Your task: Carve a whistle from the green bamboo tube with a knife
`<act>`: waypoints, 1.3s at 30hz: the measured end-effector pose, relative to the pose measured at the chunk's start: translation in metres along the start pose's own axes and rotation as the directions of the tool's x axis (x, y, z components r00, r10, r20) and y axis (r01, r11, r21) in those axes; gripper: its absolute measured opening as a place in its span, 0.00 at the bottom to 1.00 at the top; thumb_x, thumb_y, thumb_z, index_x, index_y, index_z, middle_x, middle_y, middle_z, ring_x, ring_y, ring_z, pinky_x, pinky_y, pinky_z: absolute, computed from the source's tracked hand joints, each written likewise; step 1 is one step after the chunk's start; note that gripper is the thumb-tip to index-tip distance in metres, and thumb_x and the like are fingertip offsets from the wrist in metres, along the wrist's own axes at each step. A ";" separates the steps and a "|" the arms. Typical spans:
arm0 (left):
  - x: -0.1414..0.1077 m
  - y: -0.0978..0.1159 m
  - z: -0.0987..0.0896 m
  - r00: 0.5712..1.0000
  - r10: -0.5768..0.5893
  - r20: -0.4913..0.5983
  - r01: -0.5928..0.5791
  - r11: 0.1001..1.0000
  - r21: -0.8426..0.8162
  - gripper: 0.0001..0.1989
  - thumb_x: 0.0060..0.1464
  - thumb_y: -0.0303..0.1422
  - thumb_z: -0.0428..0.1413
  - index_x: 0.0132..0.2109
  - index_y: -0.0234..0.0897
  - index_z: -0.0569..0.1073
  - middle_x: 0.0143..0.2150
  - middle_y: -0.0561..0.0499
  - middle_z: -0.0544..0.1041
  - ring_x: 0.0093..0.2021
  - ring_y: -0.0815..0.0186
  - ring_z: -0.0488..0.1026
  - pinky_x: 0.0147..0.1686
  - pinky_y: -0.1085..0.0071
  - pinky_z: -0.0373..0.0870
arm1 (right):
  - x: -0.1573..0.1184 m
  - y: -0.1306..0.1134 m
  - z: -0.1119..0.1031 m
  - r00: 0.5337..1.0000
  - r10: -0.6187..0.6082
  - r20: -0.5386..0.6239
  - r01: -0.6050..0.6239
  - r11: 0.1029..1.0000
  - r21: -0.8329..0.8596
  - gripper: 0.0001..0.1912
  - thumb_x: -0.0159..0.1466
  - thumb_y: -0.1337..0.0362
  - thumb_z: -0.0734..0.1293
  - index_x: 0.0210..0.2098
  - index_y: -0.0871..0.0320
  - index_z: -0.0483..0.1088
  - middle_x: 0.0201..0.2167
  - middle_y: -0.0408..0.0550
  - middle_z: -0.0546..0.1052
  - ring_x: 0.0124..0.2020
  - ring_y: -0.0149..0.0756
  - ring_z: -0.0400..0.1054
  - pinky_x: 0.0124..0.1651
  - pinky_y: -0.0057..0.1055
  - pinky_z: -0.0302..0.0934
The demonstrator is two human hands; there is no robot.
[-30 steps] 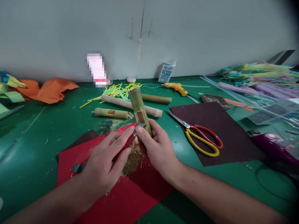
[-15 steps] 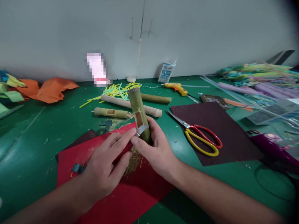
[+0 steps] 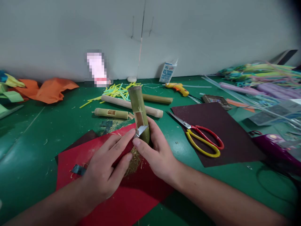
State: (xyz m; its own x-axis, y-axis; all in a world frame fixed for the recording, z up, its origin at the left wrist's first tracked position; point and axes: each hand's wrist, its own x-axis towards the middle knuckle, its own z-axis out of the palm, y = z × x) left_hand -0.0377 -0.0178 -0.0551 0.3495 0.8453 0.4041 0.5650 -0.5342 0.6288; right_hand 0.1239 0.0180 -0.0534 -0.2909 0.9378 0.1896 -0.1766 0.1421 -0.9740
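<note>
Both forearms (image 3: 207, 191) converge, left hand (image 3: 103, 166) gripping knife (image 3: 142, 130), right hand (image 3: 158, 153) cradling bamboo (image 3: 136, 101).

Bright red sheet (image 3: 117, 205), green worktop (image 3: 35, 153): a yellow-green bamboo tube (image 3: 136, 100), a red-handled, silver-bladed knife (image 3: 142, 130) and red-and-yellow-handled scissors (image 3: 188, 126).

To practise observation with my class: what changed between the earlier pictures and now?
The right hand moved its thumb down and left, exposing more of the silvery blade of the red-handled knife in front of the green bamboo tube. Nothing was taken or released: the left hand still holds the knife, the right the tube. The red-and-yellow-handled metal scissors stayed put.
</note>
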 end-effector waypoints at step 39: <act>0.004 0.003 0.010 0.982 -0.108 -0.155 0.123 0.988 0.088 0.26 0.62 0.29 0.48 0.65 0.46 0.57 0.60 0.49 0.67 0.58 0.62 0.67 0.56 0.65 0.67 | -0.002 0.007 0.021 0.974 0.156 -0.167 -0.163 0.986 -0.031 0.14 0.63 0.52 0.64 0.41 0.54 0.67 0.39 0.45 0.75 0.41 0.35 0.69 0.42 0.33 0.65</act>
State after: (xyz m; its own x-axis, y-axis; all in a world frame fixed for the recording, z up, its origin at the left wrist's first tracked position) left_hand -0.0272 -0.0159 -0.0583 0.1659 0.8866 0.4318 0.6674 -0.4233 0.6128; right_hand 0.1035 0.0106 -0.0583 -0.1542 0.9880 0.0119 -0.0978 -0.0032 -0.9952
